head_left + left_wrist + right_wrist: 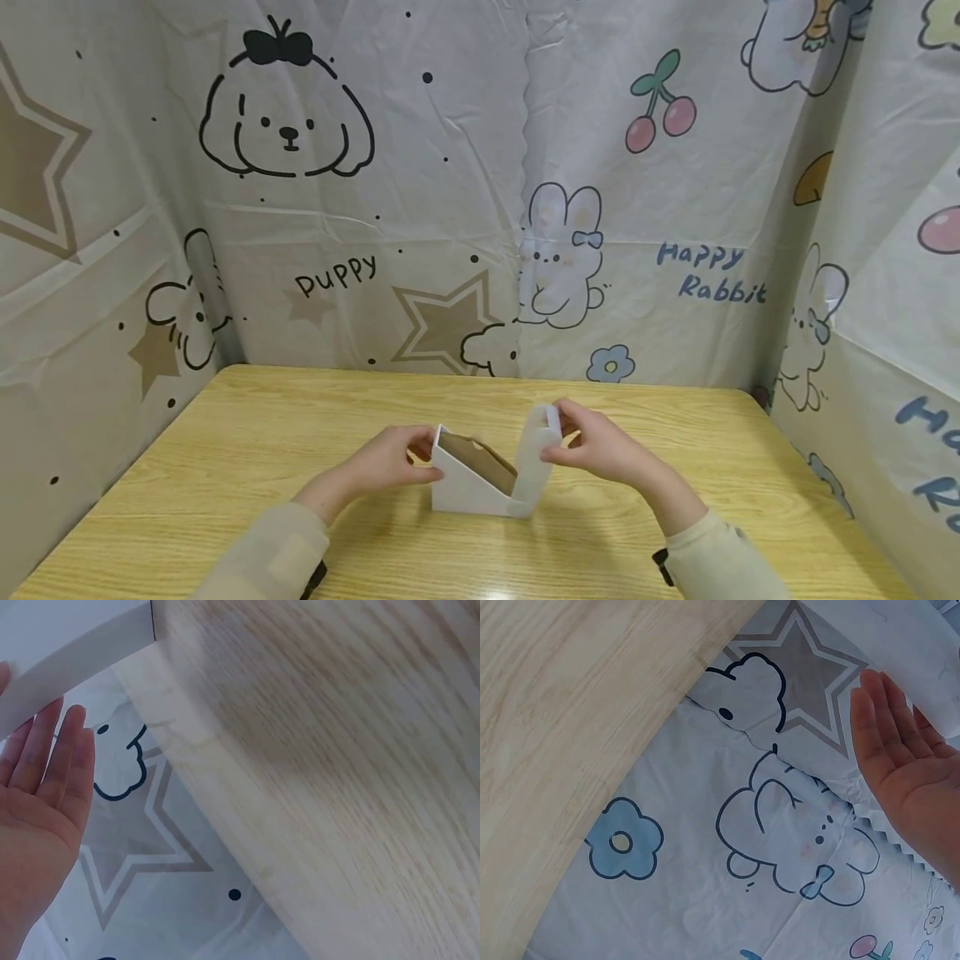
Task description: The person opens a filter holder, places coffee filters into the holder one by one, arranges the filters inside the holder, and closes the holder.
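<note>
On the table stands a small white box (463, 487) with a sloping open top. Brown cardboard-coloured material (480, 460) shows inside it. Its white lid (534, 457) is raised at the right end. My left hand (384, 460) grips the tall left end, thumb on the near side and fingers behind. With thumb and fingers my right hand (597, 446) holds the lid's upper edge. In the left wrist view the left hand's fingers (64, 761) lie against the white box wall (82, 656). The right wrist view has the right hand's fingers (881, 712) at the white lid (907, 649).
The wood-grain table (315, 408) reaches back to a printed cloth (450, 208) with puppy, star and rabbit drawings. More of this cloth hangs along the left and right sides. Dark bands show at both sleeve cuffs.
</note>
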Action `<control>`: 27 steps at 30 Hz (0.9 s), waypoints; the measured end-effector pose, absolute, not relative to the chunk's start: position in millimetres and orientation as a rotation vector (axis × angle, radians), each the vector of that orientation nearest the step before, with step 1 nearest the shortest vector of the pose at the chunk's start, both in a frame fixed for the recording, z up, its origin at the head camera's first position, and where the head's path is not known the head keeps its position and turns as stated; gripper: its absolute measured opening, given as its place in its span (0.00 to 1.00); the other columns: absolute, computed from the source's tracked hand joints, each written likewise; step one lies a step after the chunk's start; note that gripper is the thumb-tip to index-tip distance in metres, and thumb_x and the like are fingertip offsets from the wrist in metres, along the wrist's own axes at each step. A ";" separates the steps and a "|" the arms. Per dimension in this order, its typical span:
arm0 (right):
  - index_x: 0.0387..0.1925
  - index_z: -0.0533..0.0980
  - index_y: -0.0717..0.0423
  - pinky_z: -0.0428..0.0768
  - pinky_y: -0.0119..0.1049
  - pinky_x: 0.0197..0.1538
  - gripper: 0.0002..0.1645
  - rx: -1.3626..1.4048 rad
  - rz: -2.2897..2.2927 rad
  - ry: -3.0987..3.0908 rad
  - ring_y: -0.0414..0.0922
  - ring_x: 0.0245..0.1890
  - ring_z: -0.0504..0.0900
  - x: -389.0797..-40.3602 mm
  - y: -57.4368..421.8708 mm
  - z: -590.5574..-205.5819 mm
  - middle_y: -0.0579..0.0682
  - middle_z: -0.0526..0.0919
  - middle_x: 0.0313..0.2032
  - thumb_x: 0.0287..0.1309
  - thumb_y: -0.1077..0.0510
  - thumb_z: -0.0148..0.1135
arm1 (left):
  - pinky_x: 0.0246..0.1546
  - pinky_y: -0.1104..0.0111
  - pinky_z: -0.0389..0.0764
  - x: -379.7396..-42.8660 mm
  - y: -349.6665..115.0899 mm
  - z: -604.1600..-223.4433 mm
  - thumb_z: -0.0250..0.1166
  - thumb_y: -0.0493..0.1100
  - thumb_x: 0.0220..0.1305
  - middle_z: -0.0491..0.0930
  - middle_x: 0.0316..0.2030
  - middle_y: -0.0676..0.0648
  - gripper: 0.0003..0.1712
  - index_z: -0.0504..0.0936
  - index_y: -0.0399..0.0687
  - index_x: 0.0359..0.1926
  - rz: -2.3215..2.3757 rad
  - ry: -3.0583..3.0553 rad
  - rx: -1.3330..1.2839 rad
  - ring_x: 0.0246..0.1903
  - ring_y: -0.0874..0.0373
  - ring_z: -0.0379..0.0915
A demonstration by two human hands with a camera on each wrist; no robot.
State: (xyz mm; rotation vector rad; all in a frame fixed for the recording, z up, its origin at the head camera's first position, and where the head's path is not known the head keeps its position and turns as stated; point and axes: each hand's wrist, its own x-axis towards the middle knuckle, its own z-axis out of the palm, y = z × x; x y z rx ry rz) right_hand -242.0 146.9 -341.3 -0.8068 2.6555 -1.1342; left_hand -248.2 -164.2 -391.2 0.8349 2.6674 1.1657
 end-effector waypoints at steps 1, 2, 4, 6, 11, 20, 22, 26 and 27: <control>0.46 0.70 0.57 0.77 0.33 0.38 0.21 -0.811 -1.137 2.661 0.43 0.40 0.77 -242.4 146.2 -342.0 0.50 0.79 0.38 0.54 0.54 0.66 | 0.41 0.62 0.80 -248.6 -163.2 -391.9 0.69 0.46 0.55 0.80 0.36 0.51 0.15 0.78 0.46 0.41 1.170 2.666 0.837 0.41 0.56 0.76; 0.46 0.70 0.57 0.77 0.32 0.39 0.21 -0.814 -1.139 2.668 0.43 0.40 0.77 -242.7 145.2 -342.5 0.49 0.79 0.38 0.53 0.55 0.66 | 0.42 0.62 0.80 -249.2 -162.2 -392.6 0.69 0.46 0.55 0.80 0.36 0.51 0.15 0.78 0.46 0.41 1.172 2.666 0.842 0.41 0.56 0.76; 0.45 0.70 0.57 0.77 0.33 0.41 0.20 -0.817 -1.140 2.683 0.43 0.40 0.77 -243.2 143.4 -343.9 0.49 0.79 0.38 0.53 0.55 0.67 | 0.42 0.61 0.80 -250.0 -160.2 -393.9 0.69 0.46 0.55 0.80 0.35 0.52 0.14 0.78 0.46 0.40 1.173 2.668 0.842 0.40 0.57 0.76; 0.45 0.71 0.57 0.76 0.35 0.43 0.21 -0.817 -1.132 2.698 0.43 0.41 0.77 -243.9 142.3 -345.7 0.48 0.79 0.38 0.52 0.55 0.67 | 0.41 0.61 0.80 -250.6 -158.7 -394.7 0.69 0.46 0.55 0.80 0.35 0.52 0.14 0.77 0.46 0.40 1.168 2.670 0.836 0.41 0.57 0.76; 0.46 0.71 0.56 0.75 0.45 0.48 0.21 -0.814 -1.125 2.712 0.45 0.43 0.77 -244.8 139.7 -349.9 0.48 0.79 0.39 0.52 0.54 0.67 | 0.43 0.62 0.79 -251.1 -157.2 -394.5 0.69 0.47 0.55 0.80 0.35 0.53 0.14 0.77 0.47 0.39 1.147 2.689 0.828 0.40 0.57 0.75; 0.44 0.71 0.53 0.73 0.45 0.49 0.20 -0.787 -1.113 2.700 0.45 0.45 0.77 -245.3 131.8 -357.7 0.46 0.79 0.40 0.51 0.54 0.67 | 0.46 0.61 0.77 -251.5 -154.8 -393.5 0.69 0.46 0.54 0.80 0.35 0.53 0.14 0.78 0.46 0.40 1.144 2.690 0.828 0.40 0.58 0.76; 0.44 0.71 0.53 0.74 0.45 0.49 0.20 -0.786 -1.118 2.690 0.45 0.45 0.77 -245.7 130.0 -359.6 0.46 0.80 0.40 0.51 0.55 0.67 | 0.46 0.61 0.77 -251.8 -154.7 -394.0 0.69 0.46 0.54 0.80 0.35 0.53 0.14 0.78 0.47 0.39 1.140 2.693 0.822 0.40 0.58 0.76; 0.45 0.71 0.54 0.75 0.45 0.49 0.21 -0.797 -1.123 2.673 0.45 0.45 0.77 -246.7 126.4 -364.0 0.47 0.80 0.41 0.51 0.56 0.68 | 0.45 0.63 0.77 -252.2 -154.7 -395.4 0.69 0.46 0.54 0.80 0.35 0.53 0.14 0.78 0.46 0.40 1.134 2.693 0.827 0.39 0.58 0.76; 0.46 0.71 0.54 0.76 0.45 0.49 0.21 -0.805 -1.124 2.670 0.46 0.45 0.77 -246.8 125.5 -365.0 0.48 0.80 0.41 0.51 0.56 0.68 | 0.45 0.63 0.77 -252.2 -154.6 -395.6 0.69 0.45 0.54 0.80 0.35 0.53 0.14 0.78 0.46 0.40 1.134 2.690 0.831 0.39 0.58 0.76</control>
